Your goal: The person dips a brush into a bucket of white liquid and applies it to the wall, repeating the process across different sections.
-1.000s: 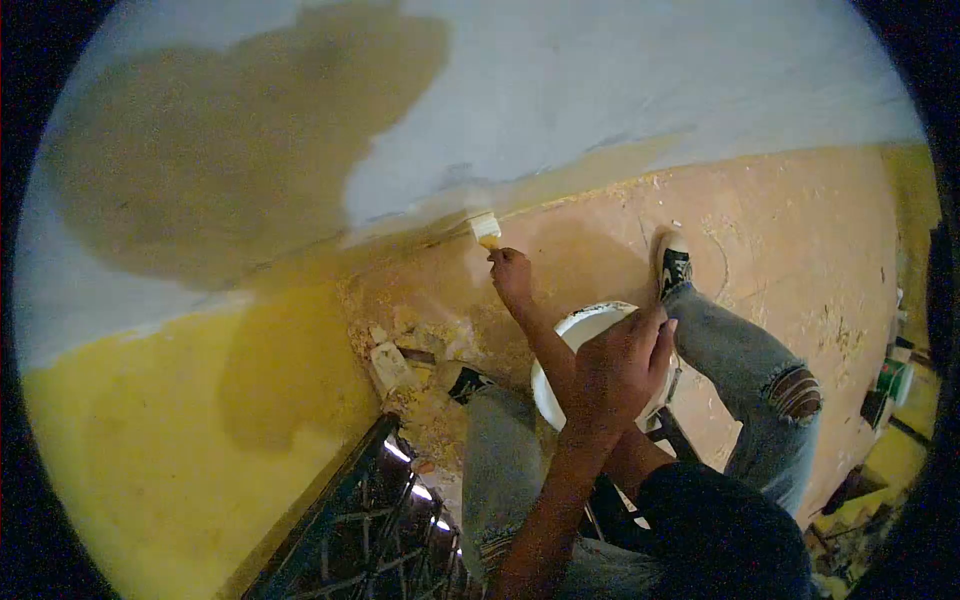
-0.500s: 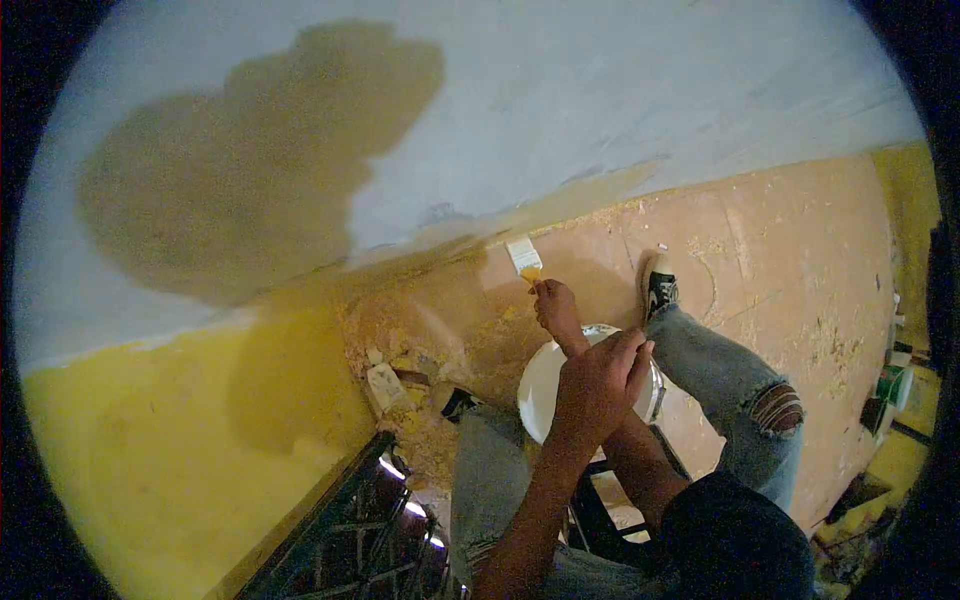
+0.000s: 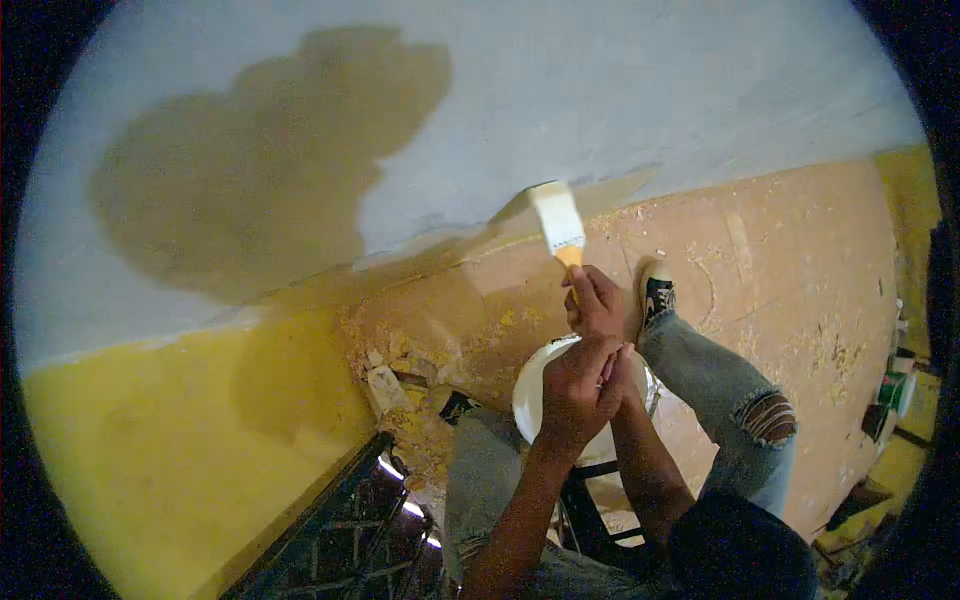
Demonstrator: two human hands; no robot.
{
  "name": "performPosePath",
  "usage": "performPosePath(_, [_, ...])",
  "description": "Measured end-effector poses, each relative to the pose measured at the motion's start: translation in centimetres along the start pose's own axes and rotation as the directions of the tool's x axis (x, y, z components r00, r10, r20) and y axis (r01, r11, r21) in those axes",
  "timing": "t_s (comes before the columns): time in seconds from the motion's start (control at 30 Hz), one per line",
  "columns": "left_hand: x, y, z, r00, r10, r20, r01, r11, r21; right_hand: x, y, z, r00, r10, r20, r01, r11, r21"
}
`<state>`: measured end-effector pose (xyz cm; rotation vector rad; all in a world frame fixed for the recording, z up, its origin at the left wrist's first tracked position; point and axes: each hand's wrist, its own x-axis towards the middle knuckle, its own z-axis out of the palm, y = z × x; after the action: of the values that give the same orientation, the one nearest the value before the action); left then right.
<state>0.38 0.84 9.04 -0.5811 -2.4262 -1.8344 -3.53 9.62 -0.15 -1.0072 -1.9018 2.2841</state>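
My right hand (image 3: 598, 300) grips the yellow handle of a paintbrush (image 3: 558, 218). The brush has a wide white head, and its tip is against or very close to the lower part of the grey-white wall (image 3: 640, 90). My left hand (image 3: 580, 392) overlaps my right wrist from above, with its fingers curled in; what they hold, if anything, is hidden. Beneath both hands stands a white bucket (image 3: 530, 385), partly covered by them, between my legs.
Yellow wall (image 3: 170, 430) continues at lower left. Paint flakes litter the tan floor (image 3: 740, 260). A dark frame (image 3: 330, 530) leans near my left leg, beside a pale block (image 3: 385, 390). At far right are a green-and-white container (image 3: 897, 392) and assorted clutter.
The paintbrush in my right hand has moved up and right, from the floor edge to the lower wall. My left hand has shifted slightly left and its fingers have curled further.
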Motion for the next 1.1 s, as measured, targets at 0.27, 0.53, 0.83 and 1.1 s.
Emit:
performPosePath(0.27, [-0.1,-1.0,0.6,0.987,-0.142,0.074,0.141,0.99,0.017,10.8,11.0,-2.4,0.986,-0.054,0.157,0.027,0.985,0.169])
performPosePath(0.53, [0.4,-1.5,1.8,0.982,-0.155,0.112,0.149,0.987,0.062,9.6,10.7,-5.7,0.996,0.076,0.044,-0.069,0.987,-0.145])
performPosePath(0.83, [1.0,-1.9,3.2,0.992,-0.085,0.094,0.076,0.993,0.094,0.3,-7.2,-6.6,1.0,-0.021,-0.007,0.021,0.999,0.038])
performPosePath(1.1, [1.6,-2.1,4.6,0.986,-0.097,0.136,0.077,0.987,0.144,13.7,8.0,-7.6,0.955,-0.298,0.002,0.289,0.93,0.225])
